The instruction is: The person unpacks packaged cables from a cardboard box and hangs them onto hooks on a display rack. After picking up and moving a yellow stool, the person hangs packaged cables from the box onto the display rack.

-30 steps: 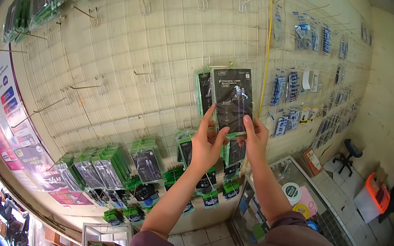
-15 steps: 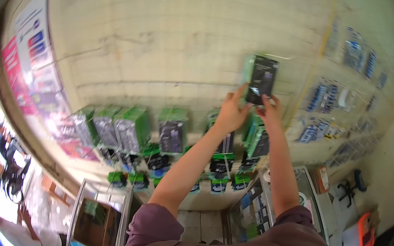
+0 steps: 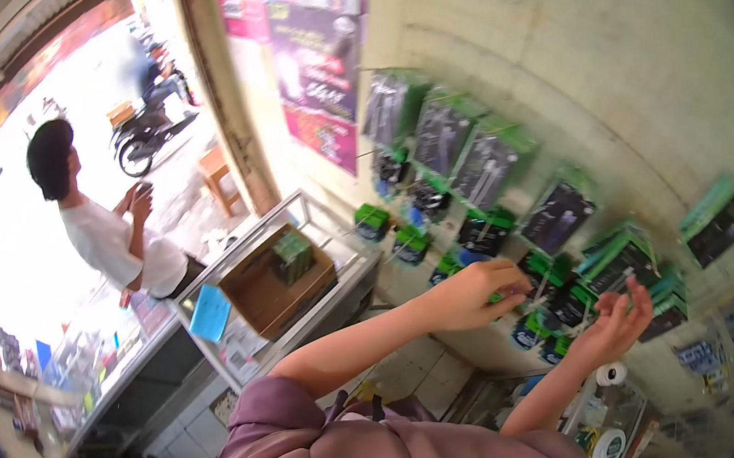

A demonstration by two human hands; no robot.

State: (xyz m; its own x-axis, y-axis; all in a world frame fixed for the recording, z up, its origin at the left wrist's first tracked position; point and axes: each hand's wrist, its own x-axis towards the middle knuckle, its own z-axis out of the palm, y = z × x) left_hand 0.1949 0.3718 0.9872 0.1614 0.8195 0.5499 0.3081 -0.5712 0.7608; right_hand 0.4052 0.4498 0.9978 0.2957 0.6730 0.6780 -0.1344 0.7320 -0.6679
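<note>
My left hand point(image 3: 478, 296) is raised in front of the hanging stock, its fingers loosely bent and the thumb apart, with nothing visible in it. To its right, my right hand point(image 3: 619, 324) is palm up with fingers spread and holds nothing. Just above the right hand hang green-and-black packages point(image 3: 619, 259) on the wall. A single green-edged black package point(image 3: 717, 225) hangs further right, apart from both hands. Small green-topped packs point(image 3: 486, 232) hang behind and above my left hand.
An open cardboard box point(image 3: 277, 287) with a green pack point(image 3: 294, 255) inside stands on a glass counter point(image 3: 354, 272). Beside it lies a blue sheet point(image 3: 209, 313). A person in a white shirt point(image 3: 113, 239) stands beyond the counter; a motorbike point(image 3: 146, 133) is outside.
Both hands have let go of the black package, which now hangs on the wall, and have come down from it. My view has turned left toward the doorway and counter.
</note>
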